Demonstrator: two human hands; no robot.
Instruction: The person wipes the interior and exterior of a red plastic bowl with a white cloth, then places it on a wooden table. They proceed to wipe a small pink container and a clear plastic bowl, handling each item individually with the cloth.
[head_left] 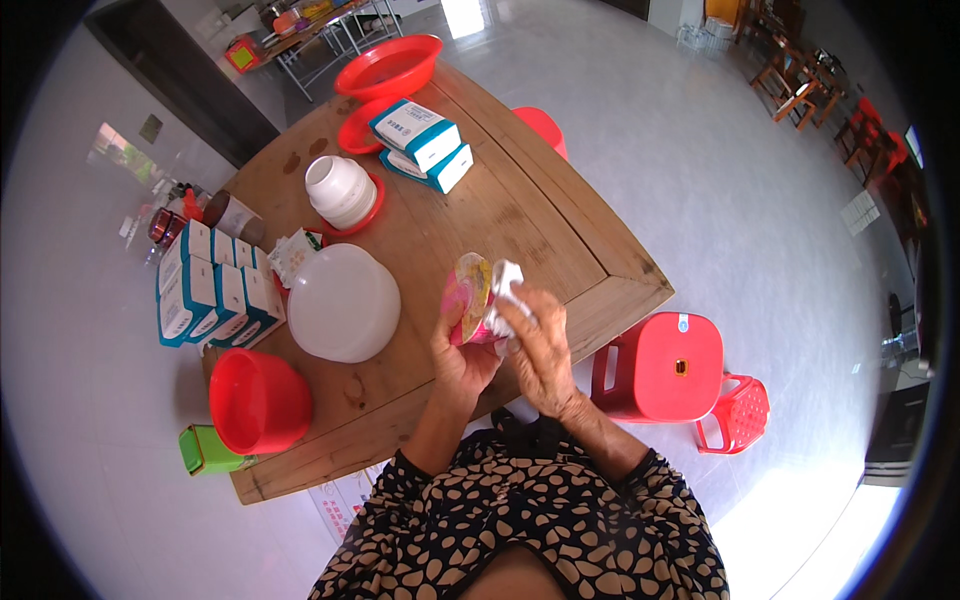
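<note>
Above the near right part of the wooden table [420,300], my left hand [464,368] is wrapped round a pink round container [455,296]. The container is tilted, and its yellowish, patterned round face points up and to the right. A crumpled white tissue or cloth [506,274] is pinched in my right hand [542,350], close beside that round face. Whether the tissue touches the face I cannot tell. To the left of my hands a large, white, rounded lid or bowl [344,302] sits on the table.
Stacked blue-and-white packs [205,285] and a red bucket [258,400] stand at the left. Farther back are white bowls [340,190] on a red plate, two more packs [420,140] and a red basin [390,65]. Red stools [665,365] stand right of the table.
</note>
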